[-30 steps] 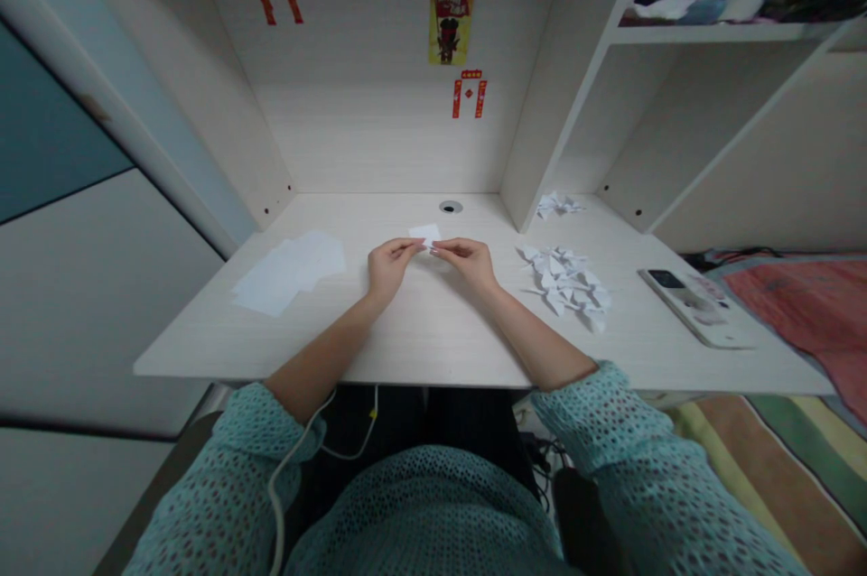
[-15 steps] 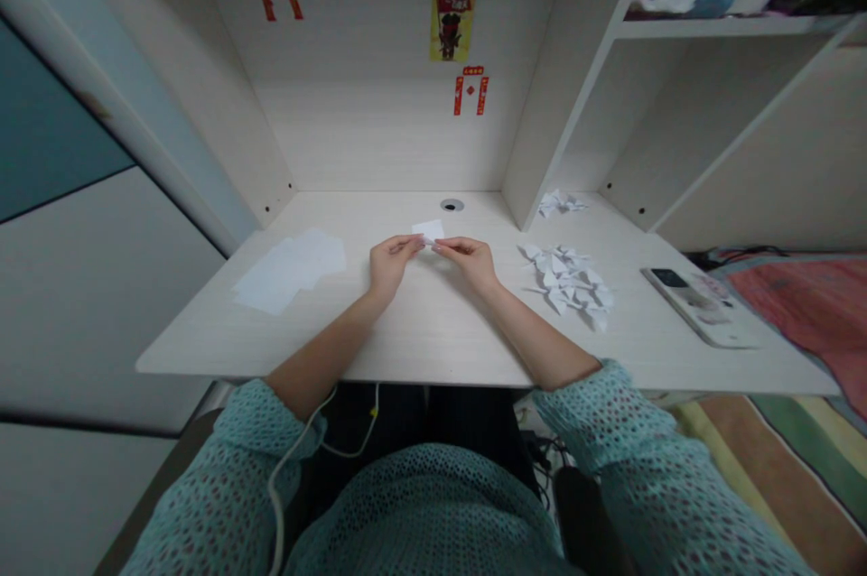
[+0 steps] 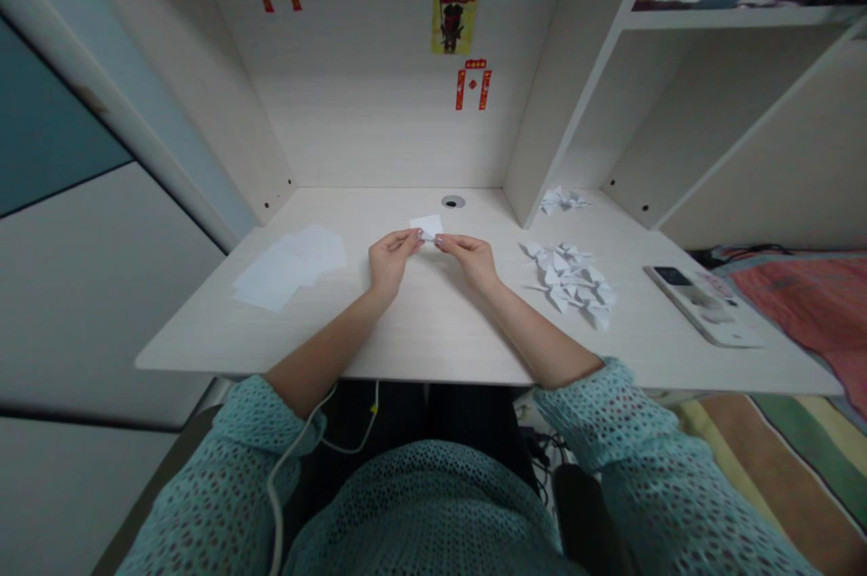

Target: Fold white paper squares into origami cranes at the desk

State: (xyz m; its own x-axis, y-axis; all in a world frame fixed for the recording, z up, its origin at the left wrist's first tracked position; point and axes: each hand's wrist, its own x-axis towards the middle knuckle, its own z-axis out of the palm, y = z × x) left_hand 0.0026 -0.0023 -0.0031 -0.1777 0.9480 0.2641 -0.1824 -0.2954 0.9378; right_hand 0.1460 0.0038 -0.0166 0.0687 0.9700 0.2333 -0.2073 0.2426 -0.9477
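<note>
Between the fingertips of both hands is a small piece of folded white paper (image 3: 428, 236), mostly covered by the fingers. My left hand (image 3: 391, 260) pinches its left end, and my right hand (image 3: 472, 257) pinches the right end. Just beyond the fingers shows a white paper square (image 3: 426, 222); I cannot tell whether it is joined to the folded piece. Flat white sheets (image 3: 291, 269) lie spread in an overlapping pile to the left. On the right is a heap of folded paper pieces (image 3: 569, 278) with pointed ends.
More folded paper pieces (image 3: 564, 200) lie behind, by the upright shelf panel (image 3: 552, 70). A pale flat case (image 3: 701, 305) rests at the desk's right side. The desk (image 3: 433, 350) has a round cable hole (image 3: 453, 202) at the back. A white cable (image 3: 277, 477) hangs across my left sleeve.
The view has tilted down very slightly. Both hands keep their pinch on the folded paper, with only tiny finger shifts.
</note>
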